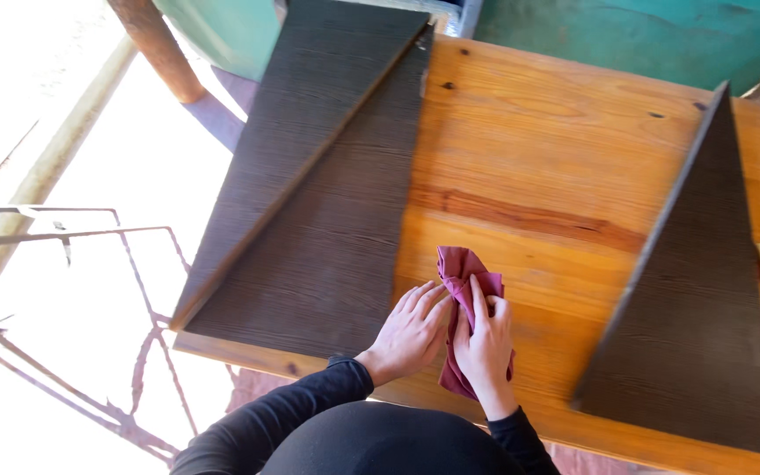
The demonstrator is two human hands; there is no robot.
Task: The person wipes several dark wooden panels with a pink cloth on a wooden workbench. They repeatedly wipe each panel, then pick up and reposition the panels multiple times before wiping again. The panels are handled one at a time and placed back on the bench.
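Maroon cloth [461,290]: bunched on orange wooden table [556,167], near front edge, betw. dark triangular panels. Right hand [485,345] grasping it; left hand [411,330] flat alongside, fingers touching, steadying fold.

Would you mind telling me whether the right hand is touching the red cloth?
Touching. The head view shows the right hand lying on the red cloth, its fingers pressed over the fabric, with cloth visible above and below the hand.
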